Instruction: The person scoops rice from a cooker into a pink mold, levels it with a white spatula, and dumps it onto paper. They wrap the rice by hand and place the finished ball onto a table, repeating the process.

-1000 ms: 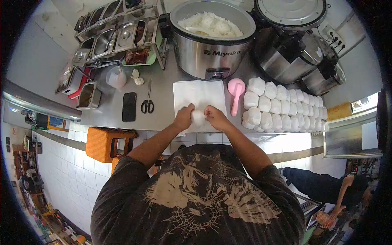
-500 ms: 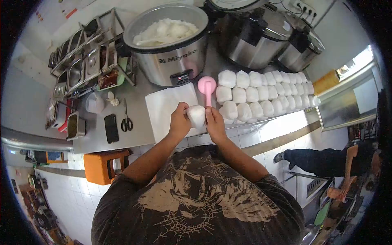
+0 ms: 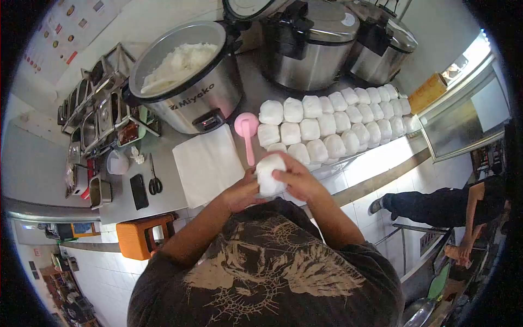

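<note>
A white paper-wrapped bundle (image 3: 270, 175) is held between my two hands, close to my chest at the table's front edge. My left hand (image 3: 244, 192) grips its left side. My right hand (image 3: 298, 179) wraps round its right side, the thumb across its front. Just beyond them a pink scoop (image 3: 247, 126) lies with its handle toward me. A stack of white paper sheets (image 3: 208, 166) lies left of the scoop. Rows of similar white bundles (image 3: 309, 129) stand to the right. Behind the sheets is an open cooker of rice (image 3: 182, 66).
Scissors (image 3: 155, 185), a black phone (image 3: 139, 192) and a plastic cup (image 3: 117, 162) lie on the left. Two closed cookers (image 3: 318, 60) stand at the back. An orange stool (image 3: 133, 238) is below the table's edge. Another person (image 3: 430, 210) is at the far right.
The bundle has come closer to my chest and is turned in my hands. My right hand now reaches round it, with the thumb in front. The camera view has shifted and tilted.
</note>
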Demonstrator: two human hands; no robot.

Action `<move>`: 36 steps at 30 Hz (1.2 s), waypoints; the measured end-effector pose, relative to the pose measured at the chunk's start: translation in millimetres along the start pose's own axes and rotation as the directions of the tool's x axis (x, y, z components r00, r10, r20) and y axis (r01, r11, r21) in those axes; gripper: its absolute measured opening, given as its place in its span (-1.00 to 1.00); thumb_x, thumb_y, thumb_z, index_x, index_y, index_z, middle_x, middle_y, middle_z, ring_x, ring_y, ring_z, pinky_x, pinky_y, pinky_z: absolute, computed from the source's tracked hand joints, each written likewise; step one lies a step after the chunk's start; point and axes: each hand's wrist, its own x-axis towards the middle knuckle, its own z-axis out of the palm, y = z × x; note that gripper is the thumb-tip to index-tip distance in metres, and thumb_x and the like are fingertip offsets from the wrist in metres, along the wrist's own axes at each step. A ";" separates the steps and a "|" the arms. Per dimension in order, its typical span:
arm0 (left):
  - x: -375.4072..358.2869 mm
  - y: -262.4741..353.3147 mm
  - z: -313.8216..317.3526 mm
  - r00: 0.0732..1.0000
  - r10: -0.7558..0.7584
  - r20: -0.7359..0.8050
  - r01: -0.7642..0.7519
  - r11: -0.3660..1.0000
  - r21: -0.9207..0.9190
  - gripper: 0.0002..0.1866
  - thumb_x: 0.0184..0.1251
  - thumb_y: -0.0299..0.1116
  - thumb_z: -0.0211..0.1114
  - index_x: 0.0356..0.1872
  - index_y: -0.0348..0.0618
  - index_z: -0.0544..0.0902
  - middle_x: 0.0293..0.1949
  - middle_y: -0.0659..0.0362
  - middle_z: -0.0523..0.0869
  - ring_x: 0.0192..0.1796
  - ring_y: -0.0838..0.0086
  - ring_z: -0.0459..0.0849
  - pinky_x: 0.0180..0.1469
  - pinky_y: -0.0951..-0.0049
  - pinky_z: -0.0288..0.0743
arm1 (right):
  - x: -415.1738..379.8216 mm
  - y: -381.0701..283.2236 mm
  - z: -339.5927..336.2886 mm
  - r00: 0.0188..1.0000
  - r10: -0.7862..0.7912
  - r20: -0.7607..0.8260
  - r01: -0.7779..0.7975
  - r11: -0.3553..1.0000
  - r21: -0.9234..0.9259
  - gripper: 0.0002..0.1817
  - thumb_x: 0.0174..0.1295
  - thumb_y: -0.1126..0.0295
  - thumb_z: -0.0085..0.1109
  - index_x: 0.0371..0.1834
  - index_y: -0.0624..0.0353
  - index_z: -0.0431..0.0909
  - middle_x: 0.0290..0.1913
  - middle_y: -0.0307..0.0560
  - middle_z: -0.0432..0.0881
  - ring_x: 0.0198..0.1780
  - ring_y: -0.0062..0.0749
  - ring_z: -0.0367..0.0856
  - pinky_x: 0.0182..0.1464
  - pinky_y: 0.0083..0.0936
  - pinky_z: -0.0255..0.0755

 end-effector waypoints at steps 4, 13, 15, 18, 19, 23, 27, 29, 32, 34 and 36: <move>-7.0 5.6 3.5 0.939 -0.014 -0.344 0.047 0.995 0.087 -0.47 0.45 -0.05 0.34 0.29 0.02 0.37 0.16 0.14 0.62 0.13 0.32 0.61 0.18 0.20 0.47 | 37.9 -44.3 -111.6 0.755 -0.529 -0.387 0.115 0.687 -0.717 -0.34 0.31 0.38 0.34 0.40 0.06 0.19 -0.06 -0.13 0.53 0.07 -0.34 0.53 0.10 -0.36 0.48; -52.5 -26.8 -35.2 0.839 0.007 -0.544 -0.090 0.988 -0.127 -0.76 0.52 -0.18 0.25 0.04 -0.04 0.53 0.02 0.13 0.67 -0.01 0.35 0.64 0.05 0.26 0.54 | 158.5 -67.0 -281.3 0.740 -0.339 -0.581 -0.587 0.098 -0.804 -0.35 0.42 -0.11 0.06 0.30 0.24 0.44 0.23 0.36 0.55 0.29 0.21 0.50 0.33 0.12 0.32; -62.7 -32.6 -39.5 0.832 0.037 -0.554 -0.120 0.986 -0.114 -0.71 0.50 -0.16 0.26 0.06 -0.07 0.54 0.05 0.11 0.66 0.01 0.32 0.62 0.10 0.23 0.51 | 150.1 -71.5 -265.7 0.692 -0.355 -0.629 -0.677 -0.015 -0.736 -0.31 0.43 -0.18 -0.04 0.37 0.17 0.42 0.36 0.30 0.42 0.38 0.28 0.36 0.37 0.22 0.24; -74.3 -37.3 -46.1 0.788 0.040 -0.615 -0.142 0.983 -0.118 -0.69 0.50 -0.15 0.26 0.07 -0.09 0.54 0.06 0.11 0.64 0.02 0.30 0.60 0.13 0.21 0.49 | 147.1 -80.8 -256.2 0.690 -0.371 -0.621 -0.676 -0.026 -0.737 -0.30 0.40 -0.23 -0.06 0.40 0.03 0.44 0.45 0.22 0.29 0.45 0.33 0.22 0.37 0.32 0.19; -78.3 -37.4 -47.0 0.768 0.035 -0.640 -0.145 0.982 -0.121 -0.70 0.50 -0.15 0.25 0.07 -0.09 0.54 0.07 0.11 0.63 0.02 0.30 0.60 0.13 0.21 0.49 | 146.4 -82.1 -265.9 0.700 -0.376 -0.607 -0.656 -0.001 -0.755 -0.30 0.39 -0.24 -0.04 0.41 -0.02 0.45 0.47 0.19 0.26 0.46 0.34 0.19 0.37 0.35 0.18; -93.3 -22.9 -47.5 0.708 0.034 -0.705 -0.169 0.978 -0.122 -0.81 0.57 -0.22 0.17 0.01 -0.06 0.55 -0.01 0.15 0.69 -0.03 0.37 0.64 0.04 0.32 0.52 | 145.2 -112.7 -250.1 0.729 -0.289 -0.621 -0.638 0.044 -0.769 -0.28 0.34 -0.26 0.01 0.40 -0.02 0.48 0.45 0.13 0.37 0.52 0.20 0.15 0.42 0.28 0.14; -101.8 16.3 -43.5 0.635 0.210 -0.743 -0.168 0.977 0.132 -0.82 0.57 -0.26 0.18 -0.03 -0.11 0.58 -0.08 0.17 0.71 -0.09 0.43 0.64 0.02 0.38 0.51 | 147.4 -119.8 -197.7 0.725 -0.568 -0.389 -0.469 0.006 -0.883 -0.35 0.33 -0.22 0.11 0.27 0.02 0.59 0.31 0.16 0.52 0.42 0.18 0.33 0.37 0.24 0.20; -100.5 43.5 -56.9 0.591 0.473 -0.653 -0.139 0.857 0.496 -0.84 0.55 -0.31 0.20 -0.07 -0.19 0.60 -0.16 0.19 0.70 -0.18 0.50 0.62 -0.04 0.43 0.51 | 146.3 -92.6 -134.6 0.836 -0.538 -0.103 0.044 0.252 -0.967 -0.60 0.37 0.08 0.20 0.05 0.16 0.67 -0.03 0.12 0.73 0.11 0.05 0.62 0.20 -0.10 0.43; -91.2 133.7 -48.2 0.425 0.833 -0.354 -0.028 0.403 0.915 -0.91 0.47 -0.47 0.21 -0.13 -0.26 0.60 -0.30 0.18 0.68 -0.30 0.51 0.61 -0.17 0.47 0.51 | 144.8 10.1 -48.3 0.990 -0.096 0.104 0.129 0.313 -0.941 -0.63 0.30 0.29 0.23 0.14 0.17 0.58 -0.06 0.11 0.70 0.00 0.01 0.67 0.04 -0.13 0.54; -81.6 203.4 -22.1 0.283 0.953 -0.110 0.118 0.080 0.990 -0.89 0.45 -0.45 0.24 -0.14 -0.27 0.65 -0.30 0.05 0.69 -0.25 0.30 0.67 -0.11 0.36 0.52 | 136.9 41.2 11.4 0.997 0.067 -0.024 -0.027 0.046 -0.999 -0.50 0.34 0.18 0.16 0.29 0.18 0.49 0.05 0.31 0.64 0.14 0.14 0.62 0.16 -0.11 0.53; -68.6 274.4 -25.7 0.315 0.922 0.227 0.165 -0.288 0.943 -0.84 0.42 -0.40 0.28 -0.10 -0.24 0.67 -0.23 0.00 0.73 -0.17 0.11 0.69 0.00 0.24 0.54 | 159.7 105.7 10.4 0.999 0.028 -0.039 -0.033 -0.195 -0.980 -0.46 0.37 0.14 0.12 0.33 0.20 0.44 0.15 0.34 0.58 0.21 0.14 0.58 0.22 -0.12 0.51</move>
